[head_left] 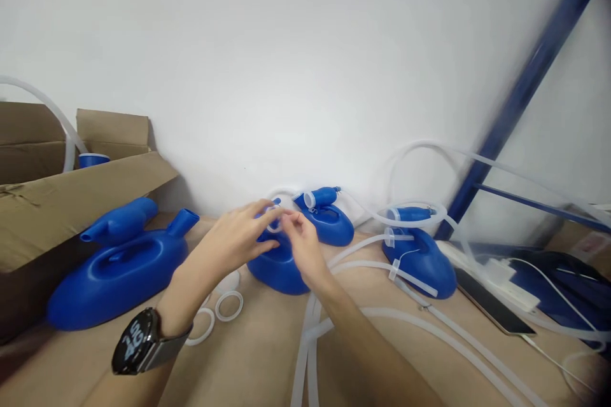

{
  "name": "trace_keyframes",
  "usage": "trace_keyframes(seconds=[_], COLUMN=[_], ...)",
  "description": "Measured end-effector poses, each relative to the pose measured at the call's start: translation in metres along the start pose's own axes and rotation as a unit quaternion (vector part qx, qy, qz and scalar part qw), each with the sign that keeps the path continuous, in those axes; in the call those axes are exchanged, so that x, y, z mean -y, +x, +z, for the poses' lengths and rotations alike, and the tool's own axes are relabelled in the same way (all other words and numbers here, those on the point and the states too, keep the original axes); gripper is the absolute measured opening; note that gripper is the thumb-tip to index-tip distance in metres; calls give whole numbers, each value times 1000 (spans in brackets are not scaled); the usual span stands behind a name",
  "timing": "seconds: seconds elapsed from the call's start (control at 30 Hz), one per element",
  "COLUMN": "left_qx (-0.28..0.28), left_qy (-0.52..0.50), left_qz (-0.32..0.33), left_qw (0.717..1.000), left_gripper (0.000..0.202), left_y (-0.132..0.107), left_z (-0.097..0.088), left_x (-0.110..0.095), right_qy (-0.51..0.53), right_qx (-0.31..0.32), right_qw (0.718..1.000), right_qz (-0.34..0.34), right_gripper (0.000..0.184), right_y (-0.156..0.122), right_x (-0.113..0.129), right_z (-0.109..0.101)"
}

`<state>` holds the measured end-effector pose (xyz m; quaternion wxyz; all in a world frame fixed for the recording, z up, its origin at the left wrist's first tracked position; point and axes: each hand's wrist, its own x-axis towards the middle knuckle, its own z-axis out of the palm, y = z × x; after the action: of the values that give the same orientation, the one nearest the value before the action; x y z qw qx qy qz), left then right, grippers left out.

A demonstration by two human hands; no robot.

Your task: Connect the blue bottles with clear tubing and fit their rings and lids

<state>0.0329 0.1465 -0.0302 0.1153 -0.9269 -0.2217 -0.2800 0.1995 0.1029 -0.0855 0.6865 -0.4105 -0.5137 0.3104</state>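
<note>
My left hand (241,232), with a dark watch (137,340) on its wrist, reaches over the neck of a blue plastic urinal bottle (279,270). Its fingertips are at a whitish ring (273,227) by the bottle's mouth, and its thumb stands a little apart below. From the other side my right hand (303,245) pinches the same ring, with its fingertips close to the left ones. The hands partly cover the ring and neck, so I cannot tell how the ring sits. Below my left hand lie loose white rings (230,306).
On the left are another blue urinal bottle (119,276) and a cardboard box (86,181). More bottles (337,229) with translucent hoses (420,324) stand behind and right. A phone (494,302), a power strip (513,289) and a blue metal post (529,82) are farther right.
</note>
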Motion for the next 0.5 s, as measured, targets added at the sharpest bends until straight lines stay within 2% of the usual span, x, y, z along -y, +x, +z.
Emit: trace_keyframes(seconds=[0.1,0.17,0.23,0.33,0.43,0.5], left_qx=[-71,-82,-61,-1,51,46], left_qy=[-7,-52,-94,-121,-130,-114], left_qz=[10,-3,-43,-98,-102,-96], left_qw=[997,995,993,988,985,988], left_gripper=[28,29,34,42,52,54], left_y=[0,-2,-6,-13,-15,-15], left_z=[4,3,1,1,14,27], left_x=[9,23,39,58,65,63], right_qy=[40,13,-69,-214,-267,-261], right_qx=[38,73,106,126,160,178], right_qw=[998,997,991,964,949,949], right_qz=[12,-9,-51,-93,-45,-8], right_gripper=[41,41,40,50,60,63], right_y=[11,23,37,53,59,60], right_x=[4,5,-1,-23,-48,-59], right_z=[10,8,0,-15,-24,-26])
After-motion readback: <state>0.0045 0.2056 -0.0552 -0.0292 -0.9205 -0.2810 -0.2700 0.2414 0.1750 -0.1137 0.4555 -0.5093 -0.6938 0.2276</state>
